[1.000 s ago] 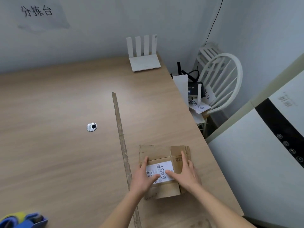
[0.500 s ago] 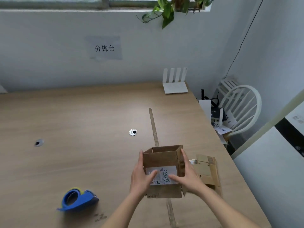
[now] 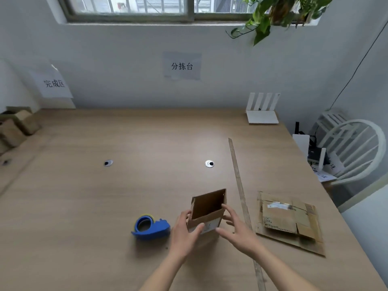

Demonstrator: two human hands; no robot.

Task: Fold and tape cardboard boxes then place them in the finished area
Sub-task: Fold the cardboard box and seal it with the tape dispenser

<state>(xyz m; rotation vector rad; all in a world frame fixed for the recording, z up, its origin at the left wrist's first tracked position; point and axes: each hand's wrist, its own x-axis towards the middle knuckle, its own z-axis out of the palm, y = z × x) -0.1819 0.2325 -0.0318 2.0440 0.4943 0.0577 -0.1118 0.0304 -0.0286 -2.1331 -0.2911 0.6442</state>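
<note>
Cardboard, thin and brown, sits between our fingers: the left hand (image 3: 184, 228) grips the near left wall of the box (image 3: 206, 211), thumb curled across its front label, while the right hand (image 3: 237, 229) hovers just beside the right wall with fingers spread and relaxed, the fingertips at most brushing it. The box is opened into a tube, its mouth tilted away from us, held just over the table (image 3: 147, 133). We judge it light and fairly stiff along the creases but easy to crush at the walls, so the corners and folded edges look like the best places to hold while the flaps are turned in. Just left of the left hand lies the blue tape dispenser (image 3: 151, 227), within easy reach. To the right of the right hand runs a long strip (image 3: 239, 181) of cardboard, and beyond it a stack of flat boxes (image 3: 289, 219). Far off to the left, finished boxes (image 3: 16, 127) pile under a paper sign (image 3: 54, 84). Nothing stands between the box and that pile.
</note>
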